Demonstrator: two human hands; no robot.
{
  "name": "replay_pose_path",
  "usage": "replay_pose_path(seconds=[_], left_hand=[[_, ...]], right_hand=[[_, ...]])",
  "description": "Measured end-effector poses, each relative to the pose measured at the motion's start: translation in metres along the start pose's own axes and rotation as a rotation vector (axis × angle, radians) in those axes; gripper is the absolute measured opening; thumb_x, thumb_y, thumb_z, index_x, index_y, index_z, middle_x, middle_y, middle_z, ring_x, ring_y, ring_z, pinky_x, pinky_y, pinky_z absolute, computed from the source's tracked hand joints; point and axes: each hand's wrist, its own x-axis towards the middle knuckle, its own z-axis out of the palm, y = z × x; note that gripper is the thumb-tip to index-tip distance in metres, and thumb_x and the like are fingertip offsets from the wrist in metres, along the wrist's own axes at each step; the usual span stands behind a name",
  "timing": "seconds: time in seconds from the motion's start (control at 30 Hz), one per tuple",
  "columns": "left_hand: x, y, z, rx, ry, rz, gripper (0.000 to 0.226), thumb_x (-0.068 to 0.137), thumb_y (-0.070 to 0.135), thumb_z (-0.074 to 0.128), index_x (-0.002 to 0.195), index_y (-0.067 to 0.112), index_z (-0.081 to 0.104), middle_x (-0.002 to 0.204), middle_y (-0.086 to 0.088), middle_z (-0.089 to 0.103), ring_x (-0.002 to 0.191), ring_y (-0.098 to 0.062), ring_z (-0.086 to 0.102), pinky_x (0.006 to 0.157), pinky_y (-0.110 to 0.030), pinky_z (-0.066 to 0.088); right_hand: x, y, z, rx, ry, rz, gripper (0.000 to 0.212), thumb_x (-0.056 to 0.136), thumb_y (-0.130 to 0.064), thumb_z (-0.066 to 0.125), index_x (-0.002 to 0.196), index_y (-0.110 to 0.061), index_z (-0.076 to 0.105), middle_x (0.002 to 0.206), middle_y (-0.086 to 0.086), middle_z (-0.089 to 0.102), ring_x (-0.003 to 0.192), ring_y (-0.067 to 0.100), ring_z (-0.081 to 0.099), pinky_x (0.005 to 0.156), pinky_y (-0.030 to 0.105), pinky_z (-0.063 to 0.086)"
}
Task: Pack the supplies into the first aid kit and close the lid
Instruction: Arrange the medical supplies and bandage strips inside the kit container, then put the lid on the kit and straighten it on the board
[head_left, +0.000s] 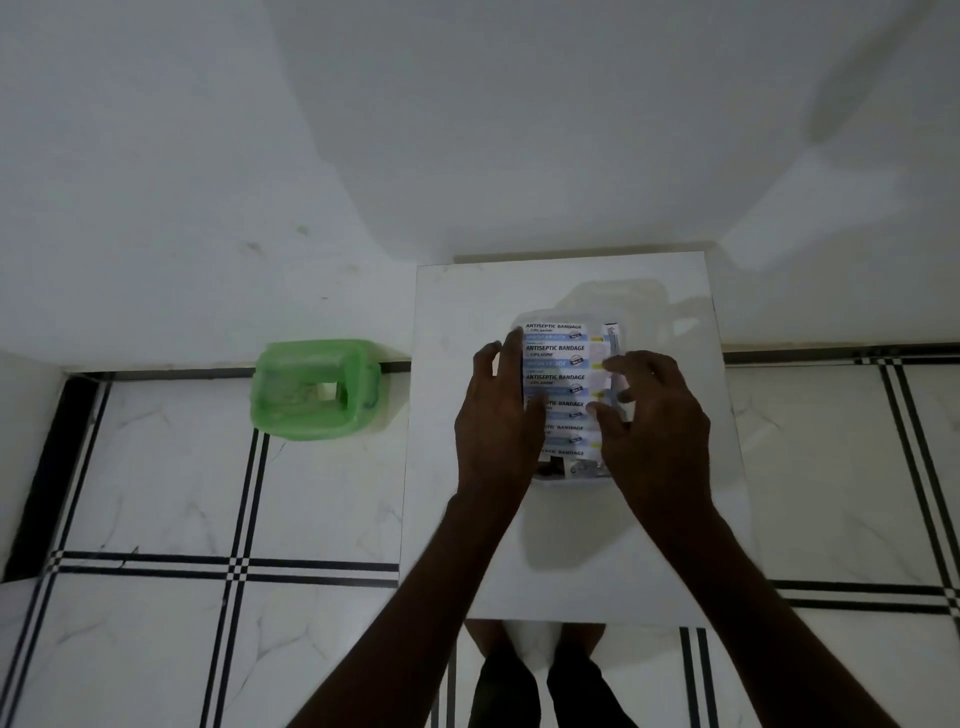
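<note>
A long strip of antiseptic bandages (555, 382), white and blue with printed labels, lies over a clear plastic first aid box (571, 479) on a white table (566, 561). My left hand (493, 415) grips the strip's left edge, with the thumb laid across it. Curled fingertips of my right hand (655, 421) hold the strip's right edge. A small boxed item (613, 332) shows in the box at its far right. The box's inside is mostly hidden by the strip and my hands. A translucent green lid (311, 389) with a handle lies on the floor to the left.
The table stands against a white wall (467, 130). Around it is a white tiled floor (171, 493) with black lines. My legs (535, 680) show below the table's near edge.
</note>
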Motion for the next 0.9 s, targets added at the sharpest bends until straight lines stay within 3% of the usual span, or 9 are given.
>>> replay_pose_path(seconds=[0.1,0.23,0.37,0.43,0.5,0.57,0.63,0.77,0.9], left_hand=[[0.001,-0.002,0.001,-0.003,0.001,-0.006,0.068,0.091,0.025,0.060,0.153,0.022,0.030,0.148,-0.006,0.042,0.120,-0.023,0.057,0.084,-0.038,0.054],[-0.003,-0.003,0.001,-0.012,-0.009,0.012,0.069,0.090,0.024,0.060,0.153,0.022,0.030,0.146,-0.005,0.044,0.119,-0.020,0.058,0.086,-0.038,0.057],[-0.013,-0.007,-0.002,-0.100,0.074,-0.020,0.061,0.094,0.028,0.059,0.149,0.016,0.035,0.136,-0.004,0.058,0.100,-0.016,0.068,0.082,-0.031,0.055],[-0.010,-0.012,-0.006,-0.110,0.049,-0.100,0.047,0.095,0.027,0.059,0.140,0.016,0.049,0.119,-0.003,0.071,0.084,-0.013,0.071,0.080,-0.034,0.058],[-0.004,-0.016,-0.009,-0.083,-0.006,-0.144,0.025,0.094,0.026,0.061,0.117,0.018,0.066,0.101,0.000,0.077,0.075,-0.013,0.072,0.074,-0.029,0.057],[0.001,-0.017,-0.013,-0.073,-0.026,-0.132,0.016,0.092,0.023,0.061,0.104,0.017,0.070,0.093,0.001,0.078,0.072,-0.013,0.072,0.067,-0.024,0.054],[0.004,-0.020,-0.017,-0.103,-0.039,-0.115,0.016,0.091,0.024,0.061,0.101,0.017,0.071,0.088,0.000,0.078,0.068,-0.013,0.072,0.065,-0.029,0.059],[0.009,-0.036,-0.029,-0.183,-0.024,-0.140,0.023,0.081,0.032,0.058,0.094,0.020,0.072,0.078,0.001,0.076,0.066,-0.017,0.073,0.060,-0.043,0.062],[0.016,-0.049,-0.047,-0.202,-0.016,-0.158,0.014,0.088,0.017,0.065,0.098,0.014,0.074,0.078,-0.002,0.076,0.067,-0.017,0.074,0.057,-0.042,0.062]], right_hand=[[-0.007,0.000,-0.005,-0.017,-0.007,0.064,0.051,0.074,-0.013,0.080,0.121,-0.009,0.058,0.131,0.011,0.053,0.102,0.026,0.065,0.076,0.029,0.054],[-0.011,0.006,0.000,-0.065,-0.049,0.029,0.051,0.073,-0.011,0.081,0.119,-0.007,0.060,0.132,0.014,0.053,0.110,0.031,0.062,0.082,0.044,0.060],[-0.006,0.012,-0.003,-0.098,0.106,-0.054,0.037,0.081,-0.018,0.072,0.116,-0.008,0.061,0.118,0.011,0.062,0.099,0.026,0.062,0.074,0.039,0.059],[-0.003,0.019,-0.006,-0.074,0.220,-0.030,0.027,0.088,-0.018,0.062,0.114,-0.011,0.061,0.111,0.007,0.065,0.090,0.022,0.063,0.071,0.035,0.056],[0.002,0.037,0.000,-0.012,0.249,0.073,0.021,0.091,-0.014,0.056,0.111,-0.011,0.063,0.104,0.007,0.070,0.084,0.021,0.067,0.073,0.036,0.056],[0.012,0.060,0.009,0.108,0.150,0.279,0.020,0.092,-0.016,0.055,0.108,-0.012,0.066,0.099,0.009,0.073,0.084,0.025,0.071,0.079,0.039,0.058],[0.020,0.076,0.018,0.092,-0.011,0.402,0.022,0.089,-0.021,0.060,0.107,-0.011,0.069,0.099,0.011,0.074,0.088,0.029,0.071,0.083,0.039,0.056],[0.023,0.076,0.044,-0.099,-0.161,0.321,0.013,0.085,-0.019,0.066,0.096,-0.012,0.068,0.095,0.009,0.073,0.086,0.028,0.069,0.074,0.034,0.053],[0.024,0.065,0.058,-0.140,-0.196,0.324,0.010,0.082,-0.016,0.067,0.088,-0.008,0.068,0.091,0.010,0.071,0.087,0.029,0.067,0.068,0.025,0.040]])
